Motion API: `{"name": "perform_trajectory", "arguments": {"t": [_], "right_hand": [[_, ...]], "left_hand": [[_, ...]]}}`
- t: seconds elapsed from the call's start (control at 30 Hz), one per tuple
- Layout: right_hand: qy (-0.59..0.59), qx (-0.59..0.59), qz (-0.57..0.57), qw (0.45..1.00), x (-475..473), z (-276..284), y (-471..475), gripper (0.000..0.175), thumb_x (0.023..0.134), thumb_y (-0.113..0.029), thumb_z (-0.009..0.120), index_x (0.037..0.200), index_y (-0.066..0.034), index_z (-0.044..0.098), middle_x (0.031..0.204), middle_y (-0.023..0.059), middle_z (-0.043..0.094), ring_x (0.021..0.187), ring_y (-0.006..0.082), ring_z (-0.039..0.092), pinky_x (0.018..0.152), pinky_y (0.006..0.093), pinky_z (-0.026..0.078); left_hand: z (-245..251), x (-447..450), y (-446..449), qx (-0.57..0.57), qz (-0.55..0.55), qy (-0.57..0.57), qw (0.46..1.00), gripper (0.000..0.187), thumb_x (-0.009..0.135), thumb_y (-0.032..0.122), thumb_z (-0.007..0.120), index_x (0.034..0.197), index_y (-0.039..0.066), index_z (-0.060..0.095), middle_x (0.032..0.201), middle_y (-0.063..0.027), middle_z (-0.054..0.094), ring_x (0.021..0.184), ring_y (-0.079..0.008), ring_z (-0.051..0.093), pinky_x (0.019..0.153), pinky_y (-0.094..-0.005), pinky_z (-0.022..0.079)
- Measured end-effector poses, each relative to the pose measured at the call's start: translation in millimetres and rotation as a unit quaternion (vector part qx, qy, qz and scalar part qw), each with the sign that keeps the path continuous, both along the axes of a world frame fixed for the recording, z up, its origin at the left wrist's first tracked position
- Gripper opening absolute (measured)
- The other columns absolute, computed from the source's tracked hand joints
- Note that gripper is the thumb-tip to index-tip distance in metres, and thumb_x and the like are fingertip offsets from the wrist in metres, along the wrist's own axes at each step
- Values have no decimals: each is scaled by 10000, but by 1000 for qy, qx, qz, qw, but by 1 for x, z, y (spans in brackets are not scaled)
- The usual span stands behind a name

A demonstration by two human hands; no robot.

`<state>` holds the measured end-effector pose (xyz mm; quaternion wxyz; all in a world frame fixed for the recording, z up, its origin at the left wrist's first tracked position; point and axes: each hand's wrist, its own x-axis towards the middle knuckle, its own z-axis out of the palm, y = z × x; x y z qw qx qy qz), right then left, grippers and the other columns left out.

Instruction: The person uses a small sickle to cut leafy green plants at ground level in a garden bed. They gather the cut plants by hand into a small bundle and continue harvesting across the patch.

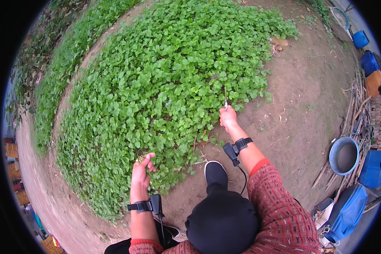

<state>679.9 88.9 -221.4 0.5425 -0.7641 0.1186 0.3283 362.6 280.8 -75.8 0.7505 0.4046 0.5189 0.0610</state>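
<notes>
A dense bed of leafy green herb plants [165, 79], resembling coriander or celery, spreads before me. My left hand [142, 171] is closed around a small bunch of plants at the bed's near edge. Their pale stem ends [140, 158] poke out above the thumb, and some leaves [162, 179] show below the fingers, blending with the bed. My right hand [228, 116] grips a metal hand tool [225, 104], apparently a sickle, at the bed's right edge. Its thin shaft points away from me into the leaves, which partly hide the far end.
Bare soil [295, 104] borders the bed on the right. Farther right are a round tub [344, 156], blue plastic containers [373, 168] and a pile of sticks [352, 117]. My dark shoe [216, 174] stands near the bed. Cabled devices are strapped to both wrists.
</notes>
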Motion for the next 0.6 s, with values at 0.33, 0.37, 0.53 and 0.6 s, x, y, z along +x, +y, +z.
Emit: {"name": "perform_trajectory", "arguments": {"t": [0.33,0.37,0.53,0.6], "right_hand": [[-117,-121,29,985,5,-32,-12,256,837,-229,563,956,-2,578,853,190,654,826,339,640,752,423,489],[-128,-100,24,986,6,-35,-10,264,836,-236,565,955,-1,584,865,197,658,851,351,640,772,425,485],[-106,-70,-8,992,11,-38,18,225,833,-217,555,935,-18,582,805,164,651,766,314,641,734,418,494],[-81,-79,-12,994,7,-33,22,192,840,-198,543,911,-21,562,754,146,630,632,289,630,596,405,505]], "left_hand": [[0,-1,3,-1,2,1,1000,206,932,177,571,1014,3,645,586,31,445,519,-100,380,551,-289,403],[-1,-1,3,-1,4,-2,1000,198,926,163,577,1007,0,653,583,29,456,516,-100,385,544,-284,404],[-1,-1,2,9,-21,4,1000,229,943,202,557,1037,5,626,593,35,422,528,-102,369,570,-294,402],[1,-1,2,5,-16,2,1000,227,942,200,558,1036,5,628,593,34,424,529,-104,369,571,-296,403]]}}
